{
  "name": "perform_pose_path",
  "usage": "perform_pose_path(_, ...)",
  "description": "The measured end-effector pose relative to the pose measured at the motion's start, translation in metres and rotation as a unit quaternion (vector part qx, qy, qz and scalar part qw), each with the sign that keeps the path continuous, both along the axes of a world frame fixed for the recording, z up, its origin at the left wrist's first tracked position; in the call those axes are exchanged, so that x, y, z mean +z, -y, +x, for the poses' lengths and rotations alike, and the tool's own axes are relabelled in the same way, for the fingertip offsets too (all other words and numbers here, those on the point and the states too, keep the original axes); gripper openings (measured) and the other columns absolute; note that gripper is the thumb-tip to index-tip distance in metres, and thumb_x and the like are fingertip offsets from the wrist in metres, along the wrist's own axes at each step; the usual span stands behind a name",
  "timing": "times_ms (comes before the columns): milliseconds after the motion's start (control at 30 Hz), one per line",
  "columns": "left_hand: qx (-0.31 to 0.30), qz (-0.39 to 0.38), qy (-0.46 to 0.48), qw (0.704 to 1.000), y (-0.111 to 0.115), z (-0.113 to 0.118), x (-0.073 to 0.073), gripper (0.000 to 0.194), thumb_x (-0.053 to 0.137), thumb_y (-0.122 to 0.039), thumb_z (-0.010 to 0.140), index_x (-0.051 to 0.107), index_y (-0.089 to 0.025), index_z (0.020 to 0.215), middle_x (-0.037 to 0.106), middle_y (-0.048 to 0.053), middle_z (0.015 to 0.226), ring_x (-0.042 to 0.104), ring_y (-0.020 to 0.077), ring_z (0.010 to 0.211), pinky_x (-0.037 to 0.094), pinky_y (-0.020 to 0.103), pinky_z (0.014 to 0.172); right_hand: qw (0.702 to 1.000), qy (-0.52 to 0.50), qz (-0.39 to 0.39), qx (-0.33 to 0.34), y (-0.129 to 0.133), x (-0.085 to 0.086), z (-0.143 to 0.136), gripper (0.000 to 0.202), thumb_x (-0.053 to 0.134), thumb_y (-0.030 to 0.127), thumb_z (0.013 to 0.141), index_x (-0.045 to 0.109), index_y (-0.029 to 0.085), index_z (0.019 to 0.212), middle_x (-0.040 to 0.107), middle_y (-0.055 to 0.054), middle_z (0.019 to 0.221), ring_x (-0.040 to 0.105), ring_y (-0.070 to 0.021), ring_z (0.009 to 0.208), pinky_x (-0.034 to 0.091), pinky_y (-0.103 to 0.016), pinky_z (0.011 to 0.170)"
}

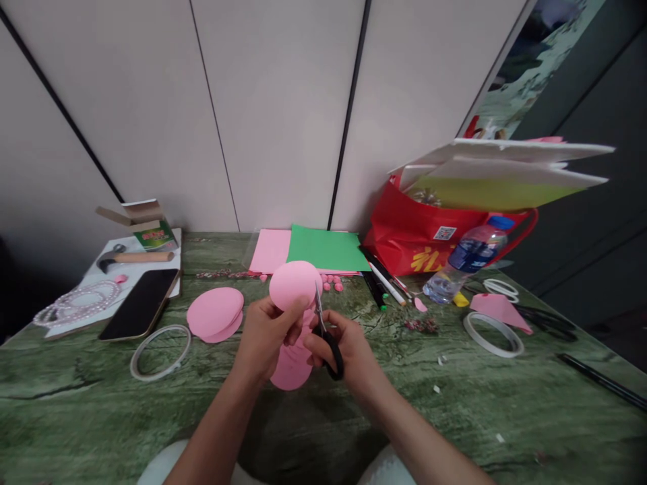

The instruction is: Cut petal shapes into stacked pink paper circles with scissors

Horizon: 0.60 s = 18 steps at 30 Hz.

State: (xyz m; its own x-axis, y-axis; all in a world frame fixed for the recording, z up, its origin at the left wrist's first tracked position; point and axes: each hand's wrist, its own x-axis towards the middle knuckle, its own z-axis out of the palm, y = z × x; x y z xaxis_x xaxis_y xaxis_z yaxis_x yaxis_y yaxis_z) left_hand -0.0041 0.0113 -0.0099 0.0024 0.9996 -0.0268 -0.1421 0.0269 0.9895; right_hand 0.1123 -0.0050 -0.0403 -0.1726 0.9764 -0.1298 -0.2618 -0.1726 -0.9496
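I see the left hand pinched closed on a pink paper circle, thumb on its face, just in front of the green sheet of paper. The right hand is curled around the black handles of the scissors, whose blades point up along the circle's right edge; I can't tell whether they bite into it. Nearer me than the green sheet, a lower pink paper piece shows beneath the hands. Left of the sheet I have a stack of pink circles, with a smartphone and a hammer farther left. Right of it stand a red gift bag and a blue-capped water bottle; pens lie just beside the sheet.
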Motion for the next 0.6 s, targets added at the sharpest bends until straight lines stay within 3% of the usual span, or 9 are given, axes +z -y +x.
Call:
perform_pose_path(333, -0.012, -0.019, -0.031, 0.999, 0.0016, 0.0025, 0.0012, 0.025, 0.069, -0.029, 0.058, 0.055, -0.011, 0.049, 0.042, -0.004, 0.039, 0.029, 0.0023, 0.035, 0.018, 0.018, 0.034, 0.998, -0.04, 0.043, -0.011, -0.0018, 0.0036, 0.0039, 0.048, 0.08, 0.024, 0.044, 0.045, 0.018, 0.078, 0.051, 0.008, 0.056, 0.042, -0.0059, 0.051, 0.033, -0.018, 0.048)
perform_pose_path(600, -0.014, -0.002, -0.028, 0.999, 0.0004, 0.0, -0.0027, 0.02, 0.067, -0.027, 0.061, 0.058, -0.011, 0.055, 0.038, -0.006, 0.04, 0.028, 0.0023, 0.036, 0.018, 0.018, 0.035, 0.999, -0.031, 0.036, -0.009, -0.002, 0.0047, 0.0043, 0.047, 0.08, 0.026, 0.044, 0.046, 0.018, 0.076, 0.047, 0.01, 0.05, 0.038, -0.0046, 0.045, 0.029, -0.017, 0.045)
